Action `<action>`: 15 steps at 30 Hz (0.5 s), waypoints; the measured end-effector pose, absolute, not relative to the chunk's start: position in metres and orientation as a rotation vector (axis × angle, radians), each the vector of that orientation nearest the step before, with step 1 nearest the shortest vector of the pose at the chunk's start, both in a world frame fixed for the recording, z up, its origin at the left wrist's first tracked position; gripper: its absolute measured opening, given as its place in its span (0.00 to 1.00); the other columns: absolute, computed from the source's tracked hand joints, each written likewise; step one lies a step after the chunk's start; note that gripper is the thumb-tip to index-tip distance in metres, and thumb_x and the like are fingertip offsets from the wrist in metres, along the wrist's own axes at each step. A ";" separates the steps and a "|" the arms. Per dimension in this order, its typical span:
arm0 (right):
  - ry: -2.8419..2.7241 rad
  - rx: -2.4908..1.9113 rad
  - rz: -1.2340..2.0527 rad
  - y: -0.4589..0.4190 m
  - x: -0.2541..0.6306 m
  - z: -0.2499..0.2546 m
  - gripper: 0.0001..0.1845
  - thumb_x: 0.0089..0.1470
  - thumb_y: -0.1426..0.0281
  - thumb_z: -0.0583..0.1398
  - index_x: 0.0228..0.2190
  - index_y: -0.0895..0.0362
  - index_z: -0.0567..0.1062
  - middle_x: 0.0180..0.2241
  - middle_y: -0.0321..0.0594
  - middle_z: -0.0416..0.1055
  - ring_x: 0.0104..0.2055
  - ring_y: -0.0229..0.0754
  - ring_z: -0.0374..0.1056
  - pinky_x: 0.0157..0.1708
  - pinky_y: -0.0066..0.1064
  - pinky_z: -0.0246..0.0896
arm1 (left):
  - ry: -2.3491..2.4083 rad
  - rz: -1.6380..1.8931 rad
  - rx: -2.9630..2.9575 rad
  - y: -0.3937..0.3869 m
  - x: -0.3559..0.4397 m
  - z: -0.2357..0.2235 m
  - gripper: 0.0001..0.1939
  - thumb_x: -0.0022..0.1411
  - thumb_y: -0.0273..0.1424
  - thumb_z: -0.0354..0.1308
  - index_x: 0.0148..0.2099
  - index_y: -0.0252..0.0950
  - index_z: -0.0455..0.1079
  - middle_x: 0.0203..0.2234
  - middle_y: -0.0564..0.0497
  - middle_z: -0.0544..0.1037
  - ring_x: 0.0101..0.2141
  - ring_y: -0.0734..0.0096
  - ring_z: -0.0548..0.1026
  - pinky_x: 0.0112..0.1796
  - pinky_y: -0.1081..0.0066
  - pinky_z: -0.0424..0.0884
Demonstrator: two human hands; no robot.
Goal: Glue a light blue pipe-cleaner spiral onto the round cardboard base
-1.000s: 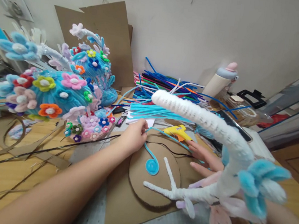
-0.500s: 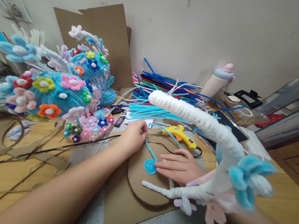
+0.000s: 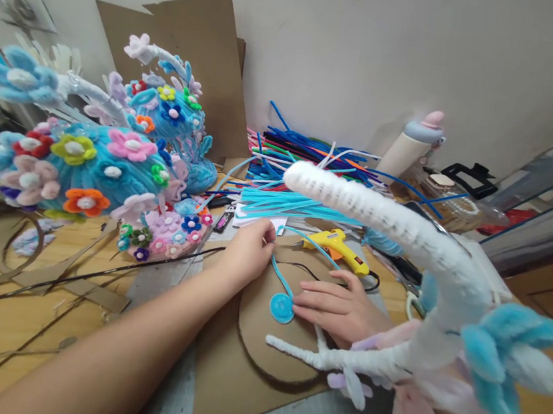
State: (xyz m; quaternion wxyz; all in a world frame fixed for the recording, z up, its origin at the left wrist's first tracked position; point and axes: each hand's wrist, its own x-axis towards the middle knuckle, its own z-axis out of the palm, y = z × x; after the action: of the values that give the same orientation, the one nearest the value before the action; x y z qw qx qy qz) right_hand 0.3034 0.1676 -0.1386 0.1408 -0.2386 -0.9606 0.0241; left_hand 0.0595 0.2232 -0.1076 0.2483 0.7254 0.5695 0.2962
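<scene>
Apparently the left hand [image 3: 249,252] pinches the blue strand [image 3: 280,276]; right hand [image 3: 342,306] lies flat, touching its coil [image 3: 281,308]

Even indoor light, wall [image 3: 326,52] dimmer at upper right, soft shadow under cardboard disc [image 3: 256,322], stretched edges, blurry foreground blue flower [image 3: 492,358]
</scene>
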 end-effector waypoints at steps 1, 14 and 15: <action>-2.756 -0.645 0.050 0.168 0.302 -0.136 0.21 0.62 0.72 0.50 0.54 0.43 0.68 0.55 0.23 0.65 0.62 0.30 0.55 0.61 0.26 0.53 | 1.551 0.809 1.981 0.223 0.060 -0.107 0.06 0.55 0.21 0.55 0.33 0.38 0.65 0.25 0.55 0.73 0.28 0.69 0.73 0.31 0.71 0.66; -2.802 -0.602 0.077 0.173 0.297 -0.126 0.19 0.63 0.70 0.51 0.52 0.44 0.71 0.55 0.23 0.65 0.61 0.29 0.56 0.60 0.23 0.55 | 1.580 0.787 2.091 0.210 0.048 -0.107 0.06 0.56 0.23 0.53 0.36 0.38 0.64 0.29 0.54 0.73 0.31 0.68 0.72 0.32 0.71 0.66; -2.800 -0.593 0.096 0.173 0.297 -0.126 0.19 0.63 0.70 0.50 0.52 0.44 0.71 0.55 0.23 0.66 0.62 0.29 0.56 0.61 0.24 0.54 | 1.593 0.772 2.107 0.207 0.046 -0.106 0.07 0.57 0.22 0.52 0.37 0.38 0.64 0.28 0.54 0.73 0.31 0.68 0.72 0.32 0.71 0.66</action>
State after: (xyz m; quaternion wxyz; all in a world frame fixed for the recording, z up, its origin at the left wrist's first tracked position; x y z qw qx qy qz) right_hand 0.2968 0.1730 -0.1262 0.1385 -0.2049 -0.9684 0.0333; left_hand 0.0460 0.2075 -0.1060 0.1938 0.7511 0.5678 0.2754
